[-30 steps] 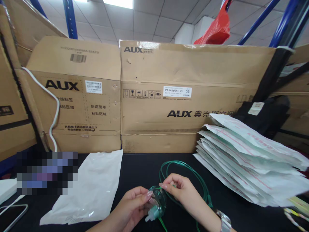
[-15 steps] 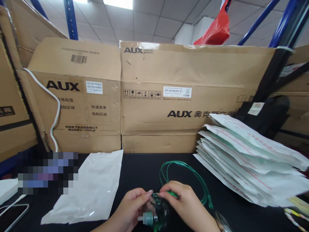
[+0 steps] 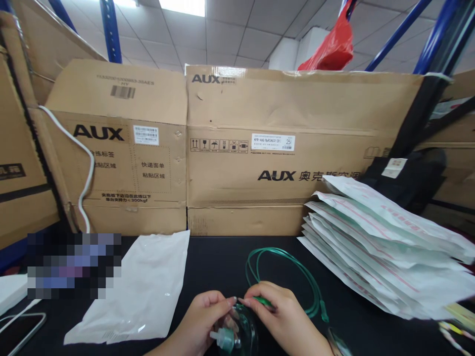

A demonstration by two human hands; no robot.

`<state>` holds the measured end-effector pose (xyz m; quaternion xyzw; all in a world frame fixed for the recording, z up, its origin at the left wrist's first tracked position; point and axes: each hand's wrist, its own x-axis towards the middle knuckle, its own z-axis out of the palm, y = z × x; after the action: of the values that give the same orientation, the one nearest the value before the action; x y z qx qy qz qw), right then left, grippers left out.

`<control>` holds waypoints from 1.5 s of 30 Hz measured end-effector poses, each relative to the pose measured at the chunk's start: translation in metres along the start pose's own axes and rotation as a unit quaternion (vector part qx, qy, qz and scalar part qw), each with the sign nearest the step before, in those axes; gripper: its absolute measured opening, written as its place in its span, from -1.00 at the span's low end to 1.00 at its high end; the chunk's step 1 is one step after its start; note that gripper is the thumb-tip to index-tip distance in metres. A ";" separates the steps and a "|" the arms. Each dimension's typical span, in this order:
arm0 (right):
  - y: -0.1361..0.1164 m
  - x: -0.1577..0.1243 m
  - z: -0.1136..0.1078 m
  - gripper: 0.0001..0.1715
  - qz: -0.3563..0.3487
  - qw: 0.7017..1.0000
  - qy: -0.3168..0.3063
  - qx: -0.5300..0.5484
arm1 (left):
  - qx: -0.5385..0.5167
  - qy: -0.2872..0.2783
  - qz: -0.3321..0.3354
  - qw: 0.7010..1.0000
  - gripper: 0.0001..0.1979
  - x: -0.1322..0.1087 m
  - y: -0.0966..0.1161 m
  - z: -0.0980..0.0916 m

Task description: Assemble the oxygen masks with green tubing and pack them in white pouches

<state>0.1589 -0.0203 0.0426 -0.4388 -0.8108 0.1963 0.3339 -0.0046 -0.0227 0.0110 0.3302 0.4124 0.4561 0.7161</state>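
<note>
A clear green-tinted mask (image 3: 247,329) with a pale green connector (image 3: 225,339) is at the bottom centre. My left hand (image 3: 208,316) grips it from the left, fingers partly behind the clear shell and thumb at its top edge. My right hand (image 3: 282,314) pinches something green at the mask's upper right, its fingertips close to my left thumb. What lies between the fingertips is too small to make out. Coiled green tubing (image 3: 313,282) rests on the black table (image 3: 218,262) behind and right of my right hand.
A flat white pouch (image 3: 137,291) lies on the left. Stacked white packages (image 3: 374,252) stand on the right. Large cardboard boxes (image 3: 230,193) line the back. A phone (image 3: 20,331) and white cable (image 3: 89,168) are at the left; a red bag (image 3: 330,47) hangs above.
The mask has tilted slightly, its connector shifting a little left. My right hand has moved slightly, its fingertips still close to my left thumb.
</note>
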 end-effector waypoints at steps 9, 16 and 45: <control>0.001 0.000 0.000 -0.81 -0.038 0.998 0.000 -0.046 | -0.010 0.001 -0.003 1.000 -0.62 0.000 0.002 0.001; -0.004 -0.002 -0.002 -0.80 -0.058 0.997 0.015 -0.053 | -0.017 -0.003 0.010 1.000 -0.63 0.001 0.001 0.000; 0.000 -0.004 0.004 -0.85 -0.106 0.990 0.012 -0.088 | -0.006 -0.006 0.006 1.000 -0.61 0.001 0.002 0.000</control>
<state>0.1581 -0.0236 0.0382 -0.3802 -0.8629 0.0826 0.3225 -0.0045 -0.0209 0.0123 0.3309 0.4038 0.4608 0.7177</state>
